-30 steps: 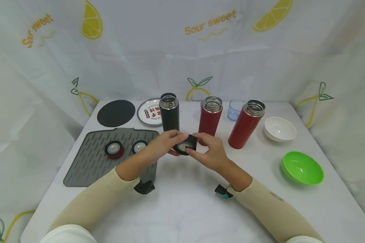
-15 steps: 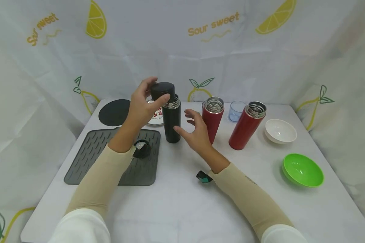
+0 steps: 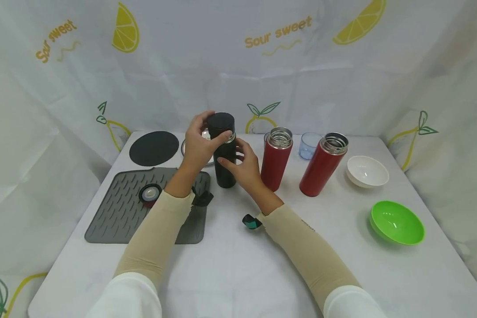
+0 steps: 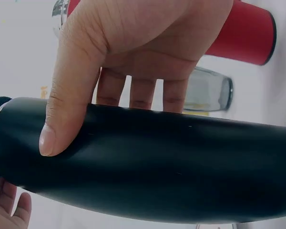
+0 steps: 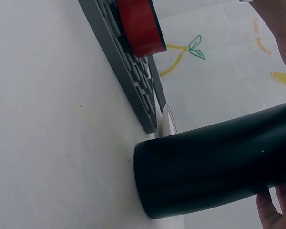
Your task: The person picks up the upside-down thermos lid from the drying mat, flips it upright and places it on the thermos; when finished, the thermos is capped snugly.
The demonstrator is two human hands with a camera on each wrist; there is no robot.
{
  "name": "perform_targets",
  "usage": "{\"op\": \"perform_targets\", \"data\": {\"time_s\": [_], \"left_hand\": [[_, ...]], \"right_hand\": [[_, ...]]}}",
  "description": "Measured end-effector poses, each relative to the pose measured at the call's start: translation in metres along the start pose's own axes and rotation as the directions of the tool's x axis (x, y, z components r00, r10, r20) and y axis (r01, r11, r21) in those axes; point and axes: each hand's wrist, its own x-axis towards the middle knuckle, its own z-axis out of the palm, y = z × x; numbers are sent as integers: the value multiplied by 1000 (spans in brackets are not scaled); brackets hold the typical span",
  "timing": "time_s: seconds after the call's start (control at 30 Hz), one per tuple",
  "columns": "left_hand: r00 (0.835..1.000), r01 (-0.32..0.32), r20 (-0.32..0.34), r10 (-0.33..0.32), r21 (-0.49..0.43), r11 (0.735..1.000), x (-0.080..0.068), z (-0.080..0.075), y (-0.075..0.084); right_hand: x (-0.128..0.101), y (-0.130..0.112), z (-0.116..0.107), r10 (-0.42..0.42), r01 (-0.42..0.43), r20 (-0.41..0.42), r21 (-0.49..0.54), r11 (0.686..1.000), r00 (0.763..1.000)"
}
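Hands meet at the tall black insulated flask (image 3: 225, 163), which stands upright on the white counter (image 3: 238, 265) just right of the grey ribbed rubber drying mat (image 3: 115, 212). The left hand (image 3: 200, 143) curls its fingers and thumb round the round black screw lid (image 3: 221, 121), which sits on top of the flask's mouth; a thin strip of the steel neck shows under it. The right hand (image 3: 242, 165) wraps round the flask's body below, thumb across the front, as the left wrist view shows (image 4: 133, 57), with the flask (image 4: 148, 162) filling that picture.

On the mat lies a red lid (image 3: 150, 194) turned inside up, its pale seal showing; the right wrist view catches it edge-on (image 5: 139, 26) on the mat (image 5: 128, 81). Behind the mat lie a flat black round pad (image 3: 153, 148) and a printed metal plate (image 3: 184, 148), mostly hidden by the left hand. To the right of the black flask stand two open red flasks, one near (image 3: 276, 159) and one further right, leaning slightly (image 3: 322, 165), with a clear blue plastic cup (image 3: 309, 145) behind them. A small white bowl (image 3: 367, 171) and a green plastic bowl (image 3: 396, 222) sit well apart toward the right edge.
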Motion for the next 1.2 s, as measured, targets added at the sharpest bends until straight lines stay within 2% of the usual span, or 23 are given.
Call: {"op": "perform_targets", "data": {"time_s": [0.17,0.4,0.53,0.73,0.93,1.03,1.13,1.2], "left_hand": [[997,-67,-41,70,72,995,-4,2,0],[986,-112,-100,135,201,973,-11,15,-1],[987,-91,-120,111,163,982,-12,18,-1],[991,-61,-107,76,138,989,-12,17,2],[989,2,-150,16,117,993,-11,18,2],[987,-15,-158,38,143,990,-10,18,3],[988,-22,-148,40,119,993,-13,18,1],[992,-41,-117,52,92,995,-13,14,-2]], "right_hand": [[0,4,1,-23,23,-5,-9,1000,1000],[1,10,-1,-58,57,-13,-28,998,998],[1,12,-2,-65,65,-6,-26,998,998],[1,15,-1,-94,93,-3,-32,995,996],[5,15,0,-118,118,-4,-49,992,993],[7,13,-1,-119,119,0,-54,991,993],[6,12,0,-109,109,4,-56,992,994],[5,12,0,-104,104,9,-52,993,995]]}}
